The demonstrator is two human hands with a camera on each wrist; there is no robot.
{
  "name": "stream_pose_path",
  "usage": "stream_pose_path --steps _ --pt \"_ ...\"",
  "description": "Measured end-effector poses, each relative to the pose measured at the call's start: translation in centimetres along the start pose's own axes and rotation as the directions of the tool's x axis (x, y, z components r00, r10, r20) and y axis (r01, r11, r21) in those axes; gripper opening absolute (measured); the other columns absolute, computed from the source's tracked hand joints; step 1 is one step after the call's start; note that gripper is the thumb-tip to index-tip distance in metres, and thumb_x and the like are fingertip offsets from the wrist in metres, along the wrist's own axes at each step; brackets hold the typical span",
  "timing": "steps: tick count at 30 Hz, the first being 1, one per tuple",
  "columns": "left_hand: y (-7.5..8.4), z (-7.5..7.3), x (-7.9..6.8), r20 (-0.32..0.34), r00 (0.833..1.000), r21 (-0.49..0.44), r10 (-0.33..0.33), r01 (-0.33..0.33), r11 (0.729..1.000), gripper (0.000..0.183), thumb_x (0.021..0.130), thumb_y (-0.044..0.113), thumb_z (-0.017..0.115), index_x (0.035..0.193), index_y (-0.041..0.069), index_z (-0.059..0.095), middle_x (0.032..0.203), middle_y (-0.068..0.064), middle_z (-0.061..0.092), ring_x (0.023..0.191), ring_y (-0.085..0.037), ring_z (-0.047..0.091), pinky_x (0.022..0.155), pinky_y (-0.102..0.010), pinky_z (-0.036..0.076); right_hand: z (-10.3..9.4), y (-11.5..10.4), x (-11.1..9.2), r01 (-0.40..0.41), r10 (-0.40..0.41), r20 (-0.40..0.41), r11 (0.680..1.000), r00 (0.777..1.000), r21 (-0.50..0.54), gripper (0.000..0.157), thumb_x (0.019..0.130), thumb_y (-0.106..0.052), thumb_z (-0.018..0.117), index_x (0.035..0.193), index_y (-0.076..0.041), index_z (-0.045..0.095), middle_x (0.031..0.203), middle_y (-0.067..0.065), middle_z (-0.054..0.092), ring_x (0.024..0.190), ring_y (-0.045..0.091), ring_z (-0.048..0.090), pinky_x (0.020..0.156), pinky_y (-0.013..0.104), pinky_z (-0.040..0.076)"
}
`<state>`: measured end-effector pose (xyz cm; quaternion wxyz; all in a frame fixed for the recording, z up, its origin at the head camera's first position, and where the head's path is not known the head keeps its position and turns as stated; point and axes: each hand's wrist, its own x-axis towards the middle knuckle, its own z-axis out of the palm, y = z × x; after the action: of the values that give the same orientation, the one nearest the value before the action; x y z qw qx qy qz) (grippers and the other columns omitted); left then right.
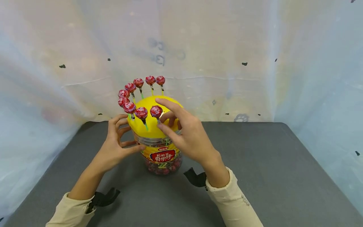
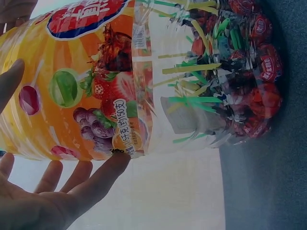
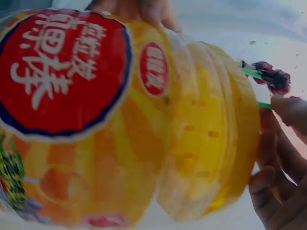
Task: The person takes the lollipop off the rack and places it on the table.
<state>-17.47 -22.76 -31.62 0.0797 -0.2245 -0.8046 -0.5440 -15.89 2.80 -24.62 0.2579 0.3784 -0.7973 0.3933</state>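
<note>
A clear plastic candy jar (image 1: 163, 156) with a yellow domed lid (image 1: 154, 131) stands upright on the table. My left hand (image 1: 114, 145) holds the jar from its left side, thumb on the front and fingers spread round behind. At the dome's front right, my right hand (image 1: 190, 136) pinches the stick of a red-wrapped lollipop (image 1: 156, 111) between thumb and fingers, index finger raised. In the right wrist view, its green stick (image 3: 264, 105) meets the lid's edge. Several other lollipops (image 1: 141, 113) stick up from the dome, curving along its back, left and front.
More lollipops (image 2: 266, 67) with green and yellow sticks lie inside the jar's bottom, seen in the left wrist view. The dark grey table (image 1: 255, 170) extends on both sides. A pale plastic sheet (image 1: 210, 37) hangs behind. Black straps (image 1: 195, 178) hang at both wrists.
</note>
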Motion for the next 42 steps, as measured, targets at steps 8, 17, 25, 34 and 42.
stream_pose_path --steps 8,17,25,34,42 --pt "0.0 0.2 0.1 -0.007 1.000 -0.004 -0.003 0.003 1.000 0.105 0.081 -0.002 0.078 0.152 0.026 0.006 0.151 -0.006 0.026 0.131 -0.012 0.042 0.091 -0.031 0.057 0.4 0.5 0.0 0.048 -0.046 -0.058 0.998 0.997 0.032 0.055 0.089 -0.014 0.075 0.140 -0.016 0.053 0.095 0.001 0.071 0.081 0.008 0.057 0.070 0.020 0.052" --pt "0.0 0.1 -0.1 -0.015 1.000 0.010 0.007 -0.006 1.000 0.106 0.082 -0.004 0.078 0.153 0.028 0.005 0.148 -0.005 0.027 0.130 -0.008 0.042 0.089 -0.023 0.055 0.7 0.8 0.0 0.058 -0.050 -0.082 0.994 0.995 0.091 0.055 0.087 -0.012 0.076 0.138 -0.014 0.055 0.094 0.003 0.073 0.081 0.007 0.060 0.066 0.022 0.050" --pt "0.1 0.2 -0.1 -0.011 1.000 0.026 -0.001 0.001 1.000 0.108 0.082 -0.003 0.078 0.154 0.029 0.004 0.150 -0.005 0.026 0.131 -0.009 0.041 0.090 -0.023 0.054 1.2 1.0 -0.1 0.033 -0.008 -0.158 0.987 0.987 0.155 0.052 0.089 -0.012 0.075 0.137 -0.014 0.055 0.095 0.004 0.076 0.074 0.008 0.054 0.055 0.030 0.045" --pt "0.0 0.1 0.1 -0.001 1.000 0.036 -0.005 0.005 0.999 0.107 0.082 -0.002 0.078 0.154 0.030 0.005 0.154 -0.009 0.023 0.135 -0.021 0.040 0.094 -0.045 0.057 1.2 0.6 -0.2 0.037 0.019 -0.270 0.979 0.963 0.202 0.054 0.086 -0.007 0.077 0.135 -0.010 0.056 0.092 0.008 0.074 0.075 0.010 0.054 0.058 0.023 0.046" --pt "-0.1 -0.1 -0.1 -0.006 1.000 0.037 0.006 -0.006 0.999 0.108 0.081 -0.004 0.079 0.154 0.027 0.005 0.152 -0.007 0.025 0.132 -0.012 0.041 0.092 -0.040 0.058 0.6 -0.1 -0.7 -0.011 0.076 -0.264 0.971 0.962 0.237 0.056 0.085 -0.008 0.079 0.136 -0.012 0.056 0.092 0.006 0.075 0.074 0.010 0.054 0.057 0.024 0.044"
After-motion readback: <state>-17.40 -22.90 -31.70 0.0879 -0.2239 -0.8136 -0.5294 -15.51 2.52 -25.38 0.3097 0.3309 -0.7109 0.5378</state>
